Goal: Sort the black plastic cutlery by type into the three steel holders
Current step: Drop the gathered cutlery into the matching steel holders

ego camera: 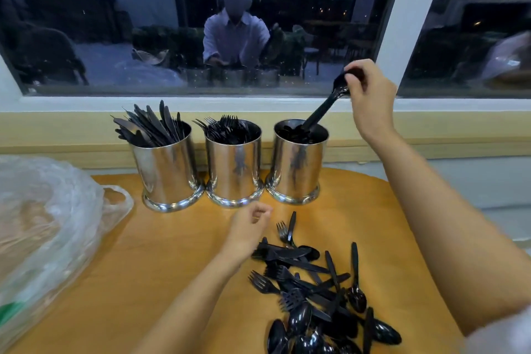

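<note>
The right grip [370, 95] pinches a black plastic spoon [330, 100] by its bowl end, its handle angled down into the spoon holder [298, 161], the rightmost of three steel cups standing at 12 o'clock from the loose cutlery pile [310, 282]. The fork holder [234, 164] and knife holder [166, 164] stand beside it toward 9 o'clock. The left grip [247, 233] hovers loosely curled and holding nothing at the pile's 10 o'clock edge. These pieces look light, stiff and slick, and probably snag where tines and handles cross, so taking one by a free handle seems best. A crumpled clear plastic bag [43, 224] lies on the bench [172, 267] at 9 o'clock, out of the way.
</note>
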Motion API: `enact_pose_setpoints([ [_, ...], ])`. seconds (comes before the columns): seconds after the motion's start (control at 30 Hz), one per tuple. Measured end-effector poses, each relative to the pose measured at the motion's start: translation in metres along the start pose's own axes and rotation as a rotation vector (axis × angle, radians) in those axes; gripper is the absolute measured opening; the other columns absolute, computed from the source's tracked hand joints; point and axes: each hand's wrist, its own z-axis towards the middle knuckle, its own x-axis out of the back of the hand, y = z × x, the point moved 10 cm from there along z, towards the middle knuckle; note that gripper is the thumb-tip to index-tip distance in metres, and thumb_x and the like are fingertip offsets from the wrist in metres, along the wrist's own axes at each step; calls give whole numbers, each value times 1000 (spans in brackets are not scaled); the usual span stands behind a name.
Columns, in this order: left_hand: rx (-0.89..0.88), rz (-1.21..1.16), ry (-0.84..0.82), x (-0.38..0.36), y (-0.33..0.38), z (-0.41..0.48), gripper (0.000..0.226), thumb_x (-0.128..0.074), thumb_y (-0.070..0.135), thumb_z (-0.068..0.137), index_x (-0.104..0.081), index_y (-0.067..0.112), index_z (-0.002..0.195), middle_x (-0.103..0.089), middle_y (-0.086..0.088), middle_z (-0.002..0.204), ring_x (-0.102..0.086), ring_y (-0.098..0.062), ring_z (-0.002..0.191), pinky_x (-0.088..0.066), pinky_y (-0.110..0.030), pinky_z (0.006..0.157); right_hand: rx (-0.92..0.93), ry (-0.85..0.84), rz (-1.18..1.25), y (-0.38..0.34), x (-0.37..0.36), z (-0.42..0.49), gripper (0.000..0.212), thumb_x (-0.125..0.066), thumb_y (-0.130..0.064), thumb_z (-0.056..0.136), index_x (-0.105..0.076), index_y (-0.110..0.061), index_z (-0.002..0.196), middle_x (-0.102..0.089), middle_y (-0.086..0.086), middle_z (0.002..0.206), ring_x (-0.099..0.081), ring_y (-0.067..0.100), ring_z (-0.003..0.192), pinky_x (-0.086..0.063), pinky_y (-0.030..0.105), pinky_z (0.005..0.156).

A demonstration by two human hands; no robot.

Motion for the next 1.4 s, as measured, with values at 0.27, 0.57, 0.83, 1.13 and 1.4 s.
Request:
enact_pose_setpoints([
  [0.27,-27,417,-25,-40,-20,21,34,-70,30,90,-61,17,119,-58,-1,120,-51,-17,116,-43,-30,98,-37,-245,-254,32,-58,-10,15,-40,-14,100,-54,-10,102,-61,7,95,-54,28,85,-45,41,74],
  [0.57,75,453,-43,-55,-26,26,42,-69,27,91,-53,13,127,-58,-4,121,-55,-18,106,-45,-27,85,-93,-628,-399,78,-118,-59,33,-37,-28,104,-52,-5,123,-58,17,116,-39,30,113,-35,38,87],
  [0.83,143,281,-34,-53,-27,31,23,-69,15,91,-61,13,112,-65,-6,94,-64,-22,88,-42,-24,64,136,-257,-228,25,-57,-90,28,-49,-16,99,-55,-6,124,-54,9,120,-45,23,110,-33,24,93],
  [1.13,194,45,48,-35,-28,27,20,-68,4,90,-61,10,107,-54,0,72,-57,-9,62,-43,-14,52,-1019,-649,235,107,-102,-265,44,-57,-30,97,-47,-7,133,-64,4,97,-52,7,68,-43,20,60],
  [1.4,203,-3,89,-19,-33,23,26,-72,1,85,-62,18,101,-65,-9,92,-65,-24,92,-54,-32,80,-1002,-708,237,90,-120,-252,21,-67,-19,89,-67,-13,109,-65,-1,91,-46,7,68,-35,16,53],
])
